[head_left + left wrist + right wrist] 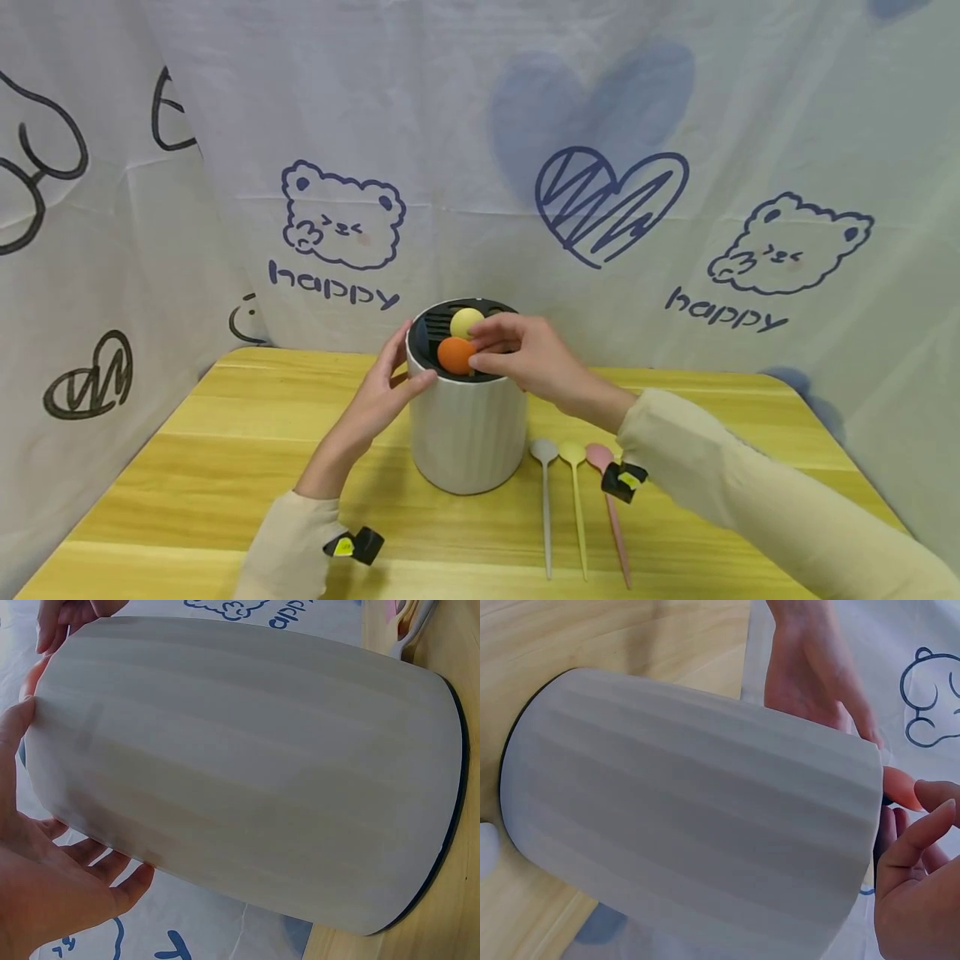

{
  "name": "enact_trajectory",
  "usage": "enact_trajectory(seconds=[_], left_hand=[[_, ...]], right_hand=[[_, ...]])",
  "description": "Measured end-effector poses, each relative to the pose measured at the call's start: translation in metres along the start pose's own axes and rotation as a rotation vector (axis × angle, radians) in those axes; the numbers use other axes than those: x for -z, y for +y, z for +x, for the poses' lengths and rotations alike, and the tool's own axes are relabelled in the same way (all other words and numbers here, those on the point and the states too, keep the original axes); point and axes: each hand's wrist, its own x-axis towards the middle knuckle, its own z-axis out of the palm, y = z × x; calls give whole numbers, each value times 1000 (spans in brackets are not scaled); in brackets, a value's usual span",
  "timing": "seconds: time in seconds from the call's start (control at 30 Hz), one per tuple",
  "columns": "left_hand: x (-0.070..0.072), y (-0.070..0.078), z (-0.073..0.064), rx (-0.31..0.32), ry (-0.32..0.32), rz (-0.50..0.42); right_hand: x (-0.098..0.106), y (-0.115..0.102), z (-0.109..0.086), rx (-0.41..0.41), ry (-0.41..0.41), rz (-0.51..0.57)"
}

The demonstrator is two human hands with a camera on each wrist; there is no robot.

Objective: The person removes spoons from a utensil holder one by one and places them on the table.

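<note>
A white ribbed utensil holder with a dark slotted top stands upright on the table. My left hand holds it at the upper left, thumb near the front rim and fingers along the far side. A round orange spoon head and a pale yellow one stick up from the top; their handles are mostly hidden. Over the right half of the top, my right hand has bent fingers, its thumb and fingertips pinching at the edge of the orange spoon.
Right of the holder, a grey spoon, a yellow spoon and a pink spoon lie side by side on the wooden table. A white printed cloth hangs behind and to the sides.
</note>
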Motion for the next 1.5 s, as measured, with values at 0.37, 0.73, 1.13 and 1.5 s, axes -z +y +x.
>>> enact_trajectory(seconds=[0.37, 0.73, 1.13, 1.5], left_hand=[[-1, -2, 0, -15, -7, -11], [0, -1, 0, -12, -9, -8], [1, 0, 0, -15, -15, -3], [0, 0, 0, -5, -6, 10]], right_hand=[[-9, 4, 0, -2, 9, -9], [-6, 5, -1, 71, 16, 23], [4, -3, 4, 123, 58, 13], [18, -15, 3, 168, 104, 64]])
